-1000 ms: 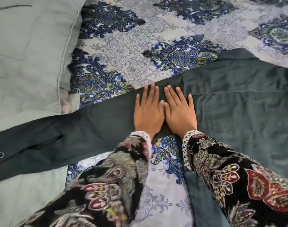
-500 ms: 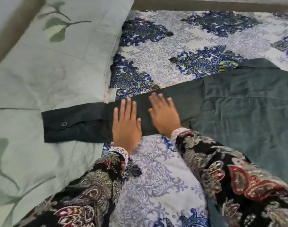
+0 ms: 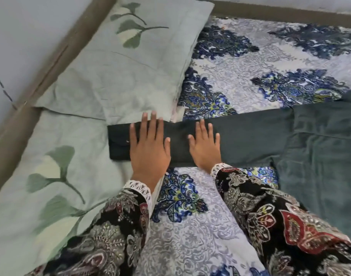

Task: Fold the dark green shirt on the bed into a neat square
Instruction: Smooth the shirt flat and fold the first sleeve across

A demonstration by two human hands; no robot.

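Note:
The dark green shirt (image 3: 320,148) lies flat on the bed, its body at the right and running out of frame. One long sleeve (image 3: 248,140) stretches left, and its buttoned cuff (image 3: 119,144) rests on a pale green pillow. My left hand (image 3: 148,148) lies flat, fingers spread, on the sleeve just beside the cuff. My right hand (image 3: 204,148) presses flat on the middle of the sleeve. Neither hand grips the cloth.
Two pale green pillows with leaf prints, the far pillow (image 3: 126,62) and the near pillow (image 3: 51,176), fill the left side. The blue and white patterned bedsheet (image 3: 270,72) covers the bed. A brown bed frame edge (image 3: 15,114) and the wall lie at the far left.
Both hands have slid left along the sleeve and spread apart, the left one reaching the cuff. The view has shifted left, showing more pillow and the bed frame.

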